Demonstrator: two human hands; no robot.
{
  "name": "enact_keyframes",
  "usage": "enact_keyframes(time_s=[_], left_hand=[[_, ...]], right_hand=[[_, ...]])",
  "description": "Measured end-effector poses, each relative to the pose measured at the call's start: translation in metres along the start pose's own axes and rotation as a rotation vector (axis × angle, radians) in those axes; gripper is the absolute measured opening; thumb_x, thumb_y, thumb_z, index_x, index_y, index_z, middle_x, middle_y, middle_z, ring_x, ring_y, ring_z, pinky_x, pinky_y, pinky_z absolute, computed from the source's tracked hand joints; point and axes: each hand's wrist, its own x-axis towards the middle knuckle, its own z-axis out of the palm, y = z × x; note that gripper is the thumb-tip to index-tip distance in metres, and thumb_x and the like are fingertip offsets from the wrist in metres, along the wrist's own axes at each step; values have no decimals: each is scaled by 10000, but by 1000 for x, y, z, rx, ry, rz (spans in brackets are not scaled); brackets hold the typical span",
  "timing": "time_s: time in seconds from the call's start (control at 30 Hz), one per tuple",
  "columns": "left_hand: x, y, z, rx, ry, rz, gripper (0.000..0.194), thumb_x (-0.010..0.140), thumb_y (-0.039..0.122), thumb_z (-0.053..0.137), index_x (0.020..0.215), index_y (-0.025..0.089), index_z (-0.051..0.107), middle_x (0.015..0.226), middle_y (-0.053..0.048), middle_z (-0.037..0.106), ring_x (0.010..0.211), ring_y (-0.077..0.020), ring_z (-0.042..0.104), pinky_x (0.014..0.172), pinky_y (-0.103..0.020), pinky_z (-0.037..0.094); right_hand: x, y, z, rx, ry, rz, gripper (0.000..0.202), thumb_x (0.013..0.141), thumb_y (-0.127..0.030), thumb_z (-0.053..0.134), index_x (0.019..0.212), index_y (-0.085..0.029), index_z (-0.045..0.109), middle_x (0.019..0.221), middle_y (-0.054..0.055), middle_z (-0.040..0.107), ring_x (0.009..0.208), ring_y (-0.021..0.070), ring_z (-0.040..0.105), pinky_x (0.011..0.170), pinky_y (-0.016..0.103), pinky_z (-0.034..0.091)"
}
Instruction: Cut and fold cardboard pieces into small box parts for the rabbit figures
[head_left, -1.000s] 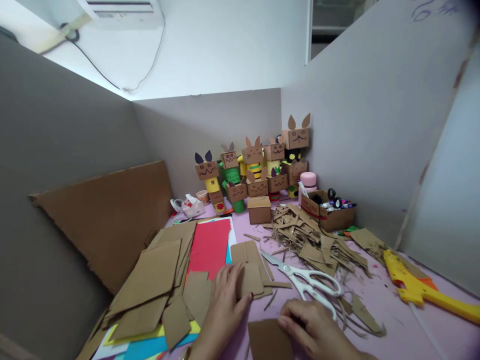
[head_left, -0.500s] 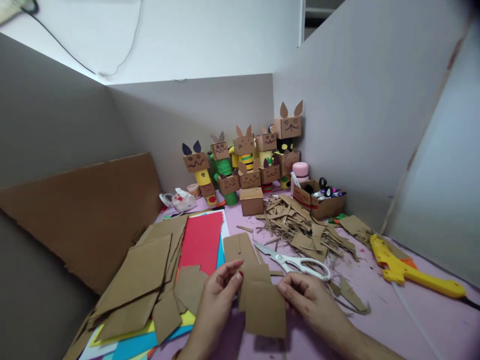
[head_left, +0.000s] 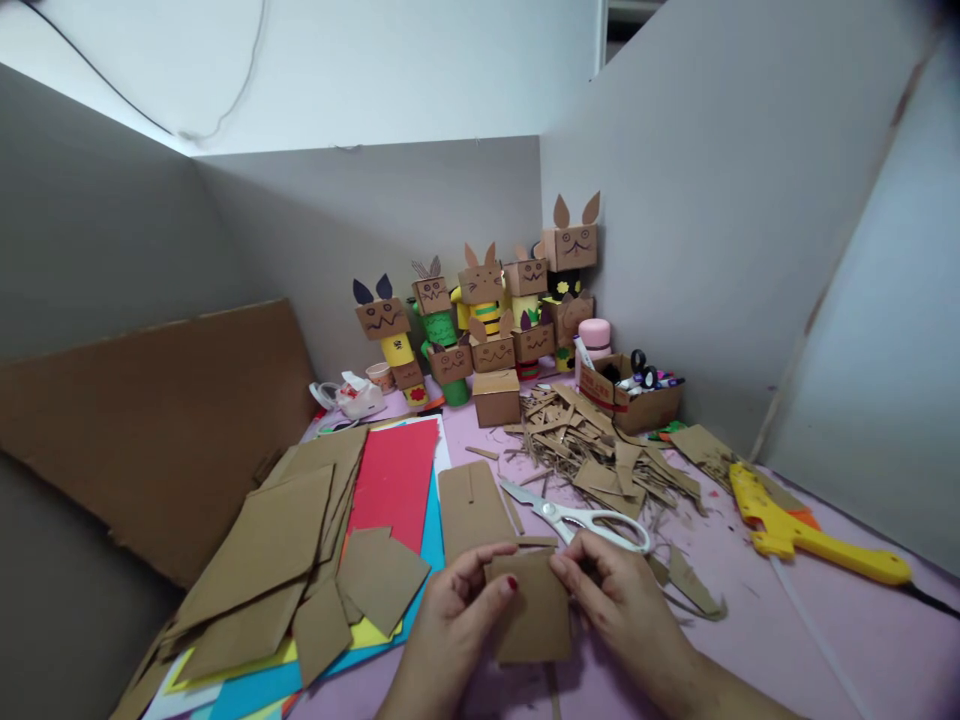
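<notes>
Between my two hands is a small square piece of cardboard (head_left: pixel 534 618), held low over the purple table. My left hand (head_left: pixel 465 620) has its thumb on the left upper part of the square, with the fingers behind. My right hand (head_left: pixel 615 590) pinches the upper right corner. Whether a second piece lies behind the square I cannot tell. Just beyond my hands lie a longer cardboard piece (head_left: pixel 472 505) with a slit and white-handled scissors (head_left: pixel 577 518), blades partly apart.
Stacked cardboard sheets (head_left: pixel 255 540) and red paper (head_left: pixel 394 475) lie left. Behind are cardboard scraps (head_left: pixel 577 440), several animal-faced box figures (head_left: pixel 491 352) and a supply box (head_left: pixel 630 400). A yellow glue gun (head_left: pixel 817 545) lies right. Grey partitions (head_left: pixel 360 210) surround the table.
My left hand has moved right and closed on the square, where it was apart from it before. The second piece behind the square no longer shows clearly. The view has shifted slightly.
</notes>
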Motion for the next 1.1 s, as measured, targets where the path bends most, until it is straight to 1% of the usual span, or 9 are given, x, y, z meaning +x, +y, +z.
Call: enact_keyframes(time_s=[0.13, 0.23, 0.33, 0.43, 0.53, 0.63, 0.8, 0.97, 1.1], left_hand=[[-9, 7, 5, 75, 25, 49, 300, 686, 343, 718, 946, 205, 663, 931, -62, 724, 832, -214, 643, 718, -298, 504], [-29, 10, 8, 141, 56, 108, 317, 725, 385, 670, 998, 226, 646, 997, -59, 701, 905, -223, 624, 760, -295, 498], [-61, -11, 13, 205, 222, 196, 360, 743, 452, 623, 1028, 232, 637, 969, -56, 683, 948, -227, 600, 819, -287, 469], [-89, -50, 25, 196, 373, 268, 459, 747, 538, 560, 1082, 225, 579, 977, -76, 649, 934, -240, 596, 836, -310, 455], [-103, -74, 41, 201, 508, 231, 674, 730, 603, 521, 1240, 178, 405, 1100, -126, 577, 1017, -267, 553, 889, -336, 418], [-107, -71, 54, 161, 565, 150, 629, 787, 594, 430, 1264, 195, 331, 1127, -109, 565, 1068, -254, 525, 933, -342, 378], [-112, -51, 58, 197, 515, 188, 300, 853, 491, 381, 912, 223, 502, 945, -58, 630, 969, -241, 556, 866, -328, 395], [-118, -54, 54, 302, 416, 248, 204, 874, 387, 398, 959, 217, 472, 969, -56, 589, 962, -224, 545, 890, -339, 387], [-122, -54, 54, 374, 379, 244, 175, 888, 335, 376, 987, 209, 445, 988, -73, 574, 994, -229, 532, 909, -361, 377]], right_hand=[[-2, -6, -6, 125, -123, -25, 226, 857, -405, 470, 910, -186, 487, 607, -40, 523, 489, 121, 483, 440, 203, 347], [-12, -20, -10, 37, -280, -132, 202, 844, -292, 485, 1010, -178, 489, 759, 25, 626, 617, 156, 562, 532, 231, 418], [-35, -26, -8, -187, -416, -217, 87, 819, -182, 439, 844, -176, 522, 780, 82, 666, 678, 203, 606, 587, 278, 452], [-63, -19, 0, -284, -501, -251, 147, 800, -123, 407, 872, -181, 522, 836, 115, 691, 725, 232, 641, 632, 307, 483], [-84, -7, 6, -220, -454, -257, 277, 786, -89, 397, 1035, -172, 486, 940, 132, 691, 838, 238, 649, 716, 309, 498], [-92, -5, 9, -163, -402, -253, 303, 795, -77, 384, 1066, -183, 469, 973, 119, 679, 870, 226, 639, 744, 309, 496], [-96, -11, 11, -209, -333, -237, 232, 798, -76, 380, 989, -154, 488, 904, 130, 663, 849, 234, 633, 746, 328, 503], [-103, -8, 16, -281, -297, -233, 247, 807, -87, 354, 1006, -90, 501, 978, 214, 642, 927, 288, 620, 794, 410, 501], [-106, -6, 18, -253, -251, -281, 352, 845, -109, 308, 1179, -77, 415, 1095, 206, 633, 997, 251, 619, 846, 384, 501]])
